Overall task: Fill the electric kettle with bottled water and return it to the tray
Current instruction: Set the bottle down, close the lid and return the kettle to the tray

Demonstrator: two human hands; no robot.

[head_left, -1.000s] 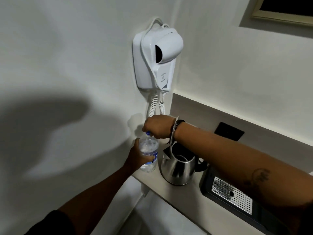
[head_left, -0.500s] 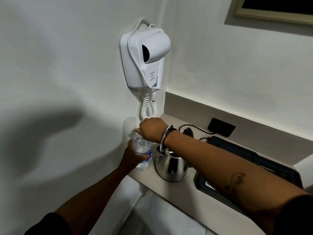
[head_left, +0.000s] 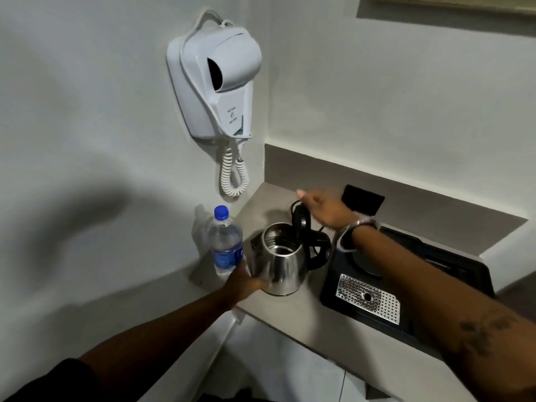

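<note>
Left hand (head_left: 242,285) is reaching to the near-left base of the kettle (head_left: 280,264), touching it, fingers loosely curled, not gripping. Kettle is standing upright on the counter (head_left: 293,313), long axis vertical, lid flipped open, spout pointing left, handle pointing right toward the tray (head_left: 412,285). Capped water bottle (head_left: 224,243) is standing upright just left of the kettle. Right hand (head_left: 326,208) is hovering open behind the kettle, holding nothing.
</note>
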